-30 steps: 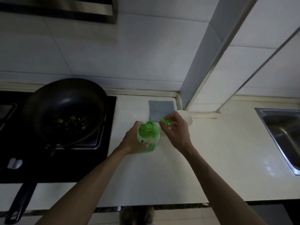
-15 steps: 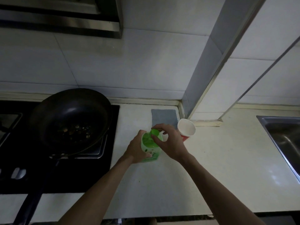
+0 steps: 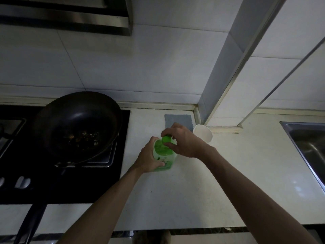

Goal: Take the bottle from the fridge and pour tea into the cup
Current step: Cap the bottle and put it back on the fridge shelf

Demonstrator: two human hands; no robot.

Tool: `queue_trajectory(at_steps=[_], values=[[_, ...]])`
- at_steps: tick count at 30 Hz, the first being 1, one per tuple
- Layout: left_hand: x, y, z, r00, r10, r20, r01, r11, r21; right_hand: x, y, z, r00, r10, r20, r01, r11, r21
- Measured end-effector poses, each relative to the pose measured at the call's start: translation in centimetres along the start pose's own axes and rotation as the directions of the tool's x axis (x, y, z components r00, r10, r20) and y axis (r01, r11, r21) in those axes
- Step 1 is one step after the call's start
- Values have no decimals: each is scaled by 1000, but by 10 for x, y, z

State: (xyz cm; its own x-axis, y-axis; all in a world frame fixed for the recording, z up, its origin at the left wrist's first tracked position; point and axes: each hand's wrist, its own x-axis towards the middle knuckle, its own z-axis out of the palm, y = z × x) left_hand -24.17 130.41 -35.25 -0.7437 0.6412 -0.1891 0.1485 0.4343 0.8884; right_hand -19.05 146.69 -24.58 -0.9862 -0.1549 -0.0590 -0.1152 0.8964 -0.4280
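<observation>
A green tea bottle [image 3: 162,153] stands upright on the white counter [image 3: 202,191]. My left hand [image 3: 149,155] is wrapped around its body from the left. My right hand [image 3: 182,140] sits over the bottle's top, its fingers pinched on the green cap [image 3: 166,138] at the neck. Just right of my right hand, a white paper cup [image 3: 203,132] with a red lower wall rests on the counter by the wall corner. What is inside the cup is hidden from me.
A dark frying pan [image 3: 77,125] with food scraps rests on the black stove [image 3: 61,182] at the left, its handle reaching toward me. A grey cloth [image 3: 177,119] lies behind the bottle. A steel sink [image 3: 309,143] is at the right edge. A range hood [image 3: 70,14] hangs above.
My right hand, which held the green cap apart from the open bottle a second ago, has brought it onto the neck and now grips it there. The left hand keeps its hold.
</observation>
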Motion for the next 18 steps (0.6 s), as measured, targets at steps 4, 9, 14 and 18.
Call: queue_trajectory(at_steps=[4, 9, 14, 18], values=[[0, -1, 0, 1000, 0, -1, 0, 1000, -1, 4, 2, -7, 996, -51, 78, 54, 998, -32], [2, -4, 1, 1000, -2, -14, 2, 1000, 2, 2, 2, -8, 989, -123, 79, 129, 988, -82], [2, -5, 1, 1000, 6, -26, -6, 1000, -7, 1, 2, -2, 953, -301, 45, 303, 926, -226], [2, -6, 1, 1000, 21, -23, -21, 1000, 8, -5, 6, 0, 949, -316, -6, 309, 932, -187]])
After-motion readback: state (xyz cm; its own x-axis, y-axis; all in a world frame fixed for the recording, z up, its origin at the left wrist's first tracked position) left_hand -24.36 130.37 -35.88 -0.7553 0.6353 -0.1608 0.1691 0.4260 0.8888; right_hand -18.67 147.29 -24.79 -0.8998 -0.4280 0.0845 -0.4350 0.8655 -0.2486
